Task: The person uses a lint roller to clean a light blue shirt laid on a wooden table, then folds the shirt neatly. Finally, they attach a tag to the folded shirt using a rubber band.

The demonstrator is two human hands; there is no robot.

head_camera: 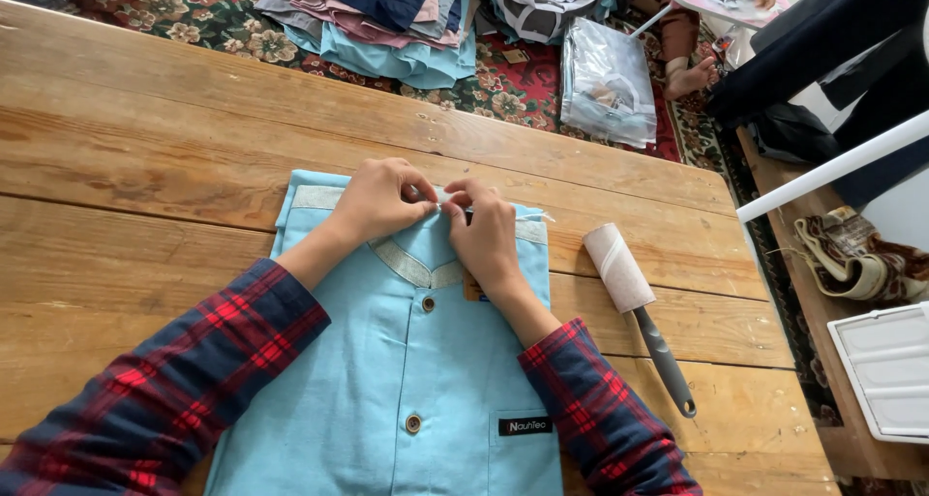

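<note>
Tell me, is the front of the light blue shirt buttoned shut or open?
Buttoned shut. The light blue shirt lies flat on the wooden table, its placket closed with two buttons showing. Both hands, left hand and right hand, rest at its collar.

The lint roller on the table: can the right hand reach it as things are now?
Probably yes. The lint roller lies on bare wood just right of the light blue shirt, with nothing between it and the right hand, which is busy at the collar.
</note>
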